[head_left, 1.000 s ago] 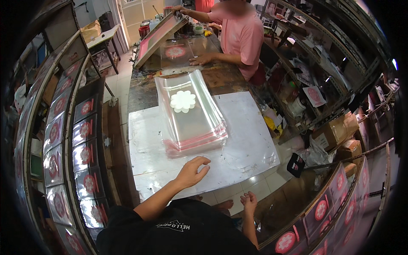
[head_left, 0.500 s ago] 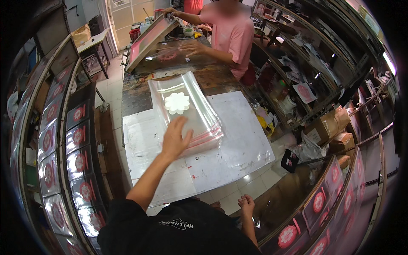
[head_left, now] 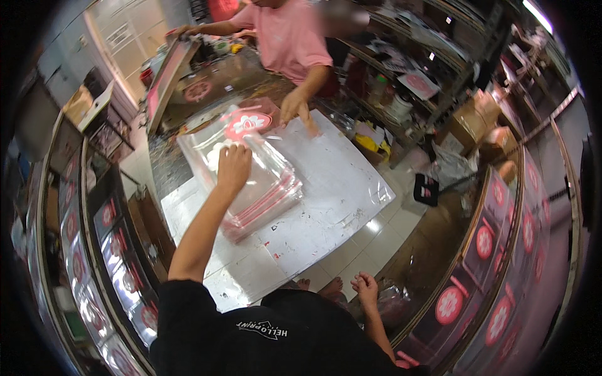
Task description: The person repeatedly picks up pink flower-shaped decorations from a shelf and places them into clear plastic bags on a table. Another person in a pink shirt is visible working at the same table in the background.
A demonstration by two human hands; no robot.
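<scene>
My left hand point(head_left: 234, 166) is over a stack of clear plastic bags point(head_left: 266, 160) with pink-red striped edges. Its fingers are curled together; whatever they grip is hidden. They partly cover a white flower-shaped piece point(head_left: 215, 153) on the stack. Just beyond, a clear plastic bag printed with a pink patch and white flower point(head_left: 249, 123) lies across the stack's far end. A co-worker's hand point(head_left: 298, 111) reaches down beside this print. Low at my right side, away from the table, my right hand point(head_left: 364, 289) is loosely bent, fingers slightly apart, nothing visible in it.
White sheets point(head_left: 338, 182) cover the near part of the table. A co-worker in a pink shirt point(head_left: 288, 37) holds up a tilted framed screen point(head_left: 172, 78) at the far left. Racks of printed bags point(head_left: 113, 244) flank me on both sides. Cardboard boxes point(head_left: 467, 122) stand at right.
My left hand has moved forward over the white flower piece, and its fingers have curled. The co-worker's free hand has come toward the stack, where a pink-printed bag now lies. My view has shifted.
</scene>
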